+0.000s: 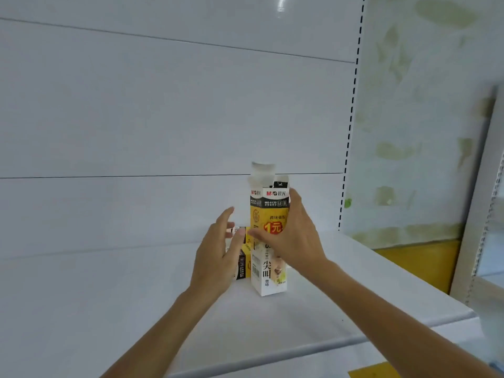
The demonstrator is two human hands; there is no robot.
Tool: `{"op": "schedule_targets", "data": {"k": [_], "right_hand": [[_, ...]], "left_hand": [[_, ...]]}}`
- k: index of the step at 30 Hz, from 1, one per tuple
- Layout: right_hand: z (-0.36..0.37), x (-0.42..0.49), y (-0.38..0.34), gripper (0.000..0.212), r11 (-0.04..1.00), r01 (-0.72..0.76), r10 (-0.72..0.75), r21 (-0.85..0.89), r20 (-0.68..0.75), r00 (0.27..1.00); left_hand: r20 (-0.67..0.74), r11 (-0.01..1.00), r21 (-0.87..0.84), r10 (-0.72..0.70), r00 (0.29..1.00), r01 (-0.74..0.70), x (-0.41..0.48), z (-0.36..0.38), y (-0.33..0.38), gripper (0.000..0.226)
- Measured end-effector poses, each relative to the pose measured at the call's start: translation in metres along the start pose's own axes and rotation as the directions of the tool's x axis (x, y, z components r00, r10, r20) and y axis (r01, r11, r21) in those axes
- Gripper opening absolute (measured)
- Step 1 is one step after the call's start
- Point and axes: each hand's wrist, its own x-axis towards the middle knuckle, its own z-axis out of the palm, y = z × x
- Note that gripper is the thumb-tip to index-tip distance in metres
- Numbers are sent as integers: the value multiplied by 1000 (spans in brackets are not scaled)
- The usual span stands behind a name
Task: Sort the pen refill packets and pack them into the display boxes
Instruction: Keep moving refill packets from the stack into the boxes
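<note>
Display box (268,276) stands upright on the white shelf (354,282), its long axis vertical and its open flaps pointing up. The right hand (294,241) grips its middle, and the left hand (215,257) is open just left of it, by a shorter box (243,259). Tall and narrow, it could topple if that grip pushes sideways.

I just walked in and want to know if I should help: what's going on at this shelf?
A person is handling boxes at a white shelf. Their right hand grips a tall yellow-and-white display box that stands upright on the shelf with its top flap open. Their left hand is open, fingers spread, in front of a second box just left of the tall one. Whether it touches that box is unclear. No loose refill packets are in view.
</note>
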Motion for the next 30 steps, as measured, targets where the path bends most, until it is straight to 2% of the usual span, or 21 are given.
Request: {"op": "schedule_targets", "data": {"k": [3, 6, 8, 11, 14, 16, 18, 20, 25, 30], "right_hand": [[2, -12, -7, 74, 997, 71, -71, -6, -25, 997], [-6, -16, -10, 50, 987, 151, -148, 55, -49, 988], [-14, -14, -11, 50, 975, 209, -200, 77, -113, 973], [-25, -4, -15, 69, 958, 274, -264, 87, -110, 958], [-36, 7, -19, 59, 961, 277, -277, 18, -4, 961], [-43, 15, -22, 44, 976, 215, -216, 19, 77, 973], [-49, 25, -27, 38, 991, 133, -134, 20, 193, 972], [-57, 35, -36, 33, 997, 75, -74, 7, 295, 953], [-75, 51, -49, 29, 984, 114, -36, -139, 471, 881], [-58, 61, -43, 12, 996, 33, 26, -86, 602, 798]], "left_hand": [[66, 979, -203, 48, 997, -34, 1, -4, 27, 57], [123, 955, -296, 36, 992, 1, 8, -6, 35, 46], [145, 946, -321, 13, 989, 35, 13, -4, 34, 43], [198, 951, -289, -51, 979, 108, 20, -3, 32, 51], [231, 957, -264, -57, 971, 119, 25, -3, 29, 42], [228, 945, -290, -85, 970, 151, 26, -4, 27, 35], [250, 936, -301, -108, 962, 184, 28, -4, 24, 35], [279, 930, -304, -119, 953, 205, 30, -4, 20, 34], [301, 938, -295, -87, 950, 180, 38, 1, 17, 37], [313, 930, -327, -59, 948, 166, 38, 1, 15, 46]]}}
